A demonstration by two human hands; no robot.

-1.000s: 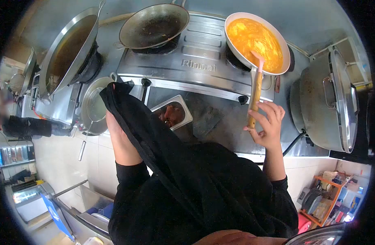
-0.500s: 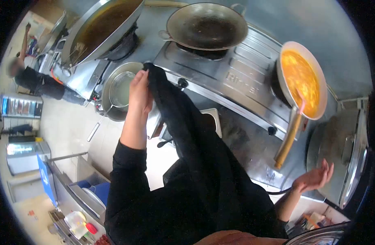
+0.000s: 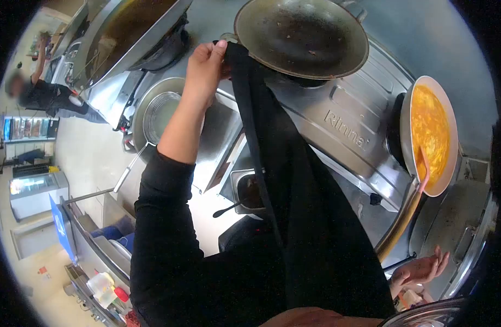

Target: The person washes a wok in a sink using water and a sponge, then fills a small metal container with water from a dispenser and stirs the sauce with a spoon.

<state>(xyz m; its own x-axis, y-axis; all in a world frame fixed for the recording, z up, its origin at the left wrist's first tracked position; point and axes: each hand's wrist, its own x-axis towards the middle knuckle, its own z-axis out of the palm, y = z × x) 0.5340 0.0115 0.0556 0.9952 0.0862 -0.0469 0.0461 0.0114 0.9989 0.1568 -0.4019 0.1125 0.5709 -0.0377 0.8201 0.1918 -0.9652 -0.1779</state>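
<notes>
My left hand [image 3: 204, 71] is closed on the corner of a black cloth [image 3: 294, 180], which stretches down to my body like an apron or a garment front. That hand is right beside the ear handle of a worn wok [image 3: 308, 38]; whether it touches the handle cannot be made out. At the lower right, my right hand [image 3: 422, 270] is open with fingers spread, holding nothing. Near it is the wooden handle [image 3: 397, 231] of a pan [image 3: 451, 158] filled with orange-yellow food. A pink utensil [image 3: 425, 169] rests in the food.
The steel stove [image 3: 343, 103] carries the wok and pan. A strainer [image 3: 158, 111] with a long handle lies in a pot [image 3: 141, 103]. A large oil-filled wok [image 3: 92, 49] stands upper left. A steel container [image 3: 250, 188] with a ladle sits below. Another person [image 3: 57, 98] works at far left.
My left hand has moved up and right toward the wok, pulling the black cloth along. My right hand has dropped lower. The view has shifted, so the pan sits farther right and lower.
</notes>
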